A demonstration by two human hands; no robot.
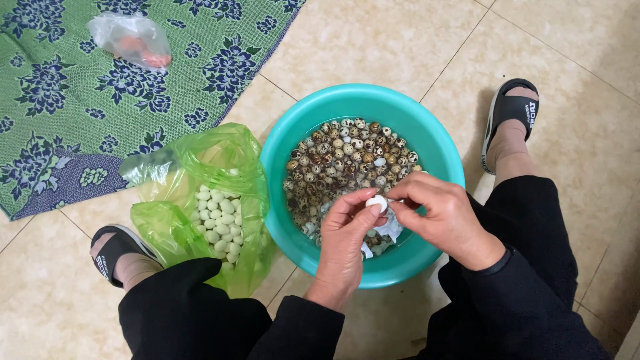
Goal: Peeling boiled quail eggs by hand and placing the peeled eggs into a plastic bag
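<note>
While pinching one egg (377,201), both hands (400,223) over basin (280,153), green bag (220,160) alongside

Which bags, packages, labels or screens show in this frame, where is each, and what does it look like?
Green plastic bag: on the floor left of the teal basin, open, crumpled, translucent, holding peeled white eggs.
Clear plastic bag: on the green flowered mat, top left, small, crumpled, something orange inside.
Sandals: black, with small white lettering on the straps.
No screens or signs.
</note>
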